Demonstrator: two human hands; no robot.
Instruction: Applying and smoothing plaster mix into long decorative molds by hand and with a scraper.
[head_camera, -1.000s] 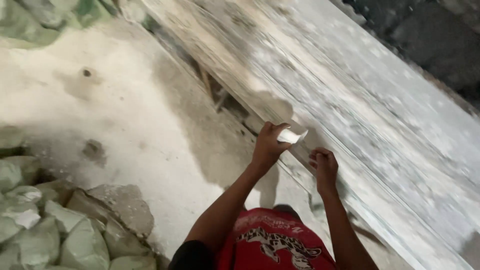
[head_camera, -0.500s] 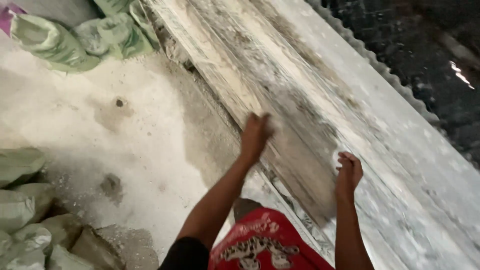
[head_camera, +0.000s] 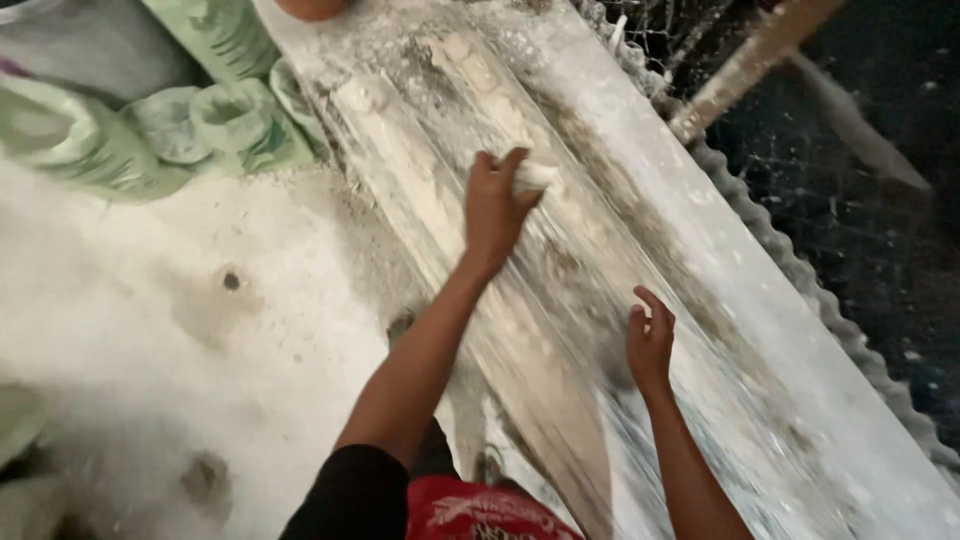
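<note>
The left hand (head_camera: 495, 205) reached far up the long white-dusted slab (head_camera: 620, 330), fingers curled and clamped on a small white lump (head_camera: 535, 176) pressed against the slab's surface; the lump showed just past the fingertips. Whether it was cloth, stone or a sanding block could not be told because of blur. The right hand (head_camera: 650, 340) sat lower on the same slab, fingers loosely spread and apart, holding nothing, palm hovering at or on the surface; contact could not be told. Both forearms ran up from the bottom edge, the left in a black sleeve (head_camera: 355, 495), with a red patterned garment (head_camera: 480, 510) between them. The slab ran diagonally from top centre to bottom right, streaked grey and white. Left of the slab lay a dusty pale concrete floor (head_camera: 180, 340) with dark spots. Pale green sacks (head_camera: 150, 125) were piled at the slab's upper left. Along the slab's right side ran a scalloped corrugated edge (head_camera: 800, 270), with dark ground and a wooden beam (head_camera: 740, 65) beyond.
</note>
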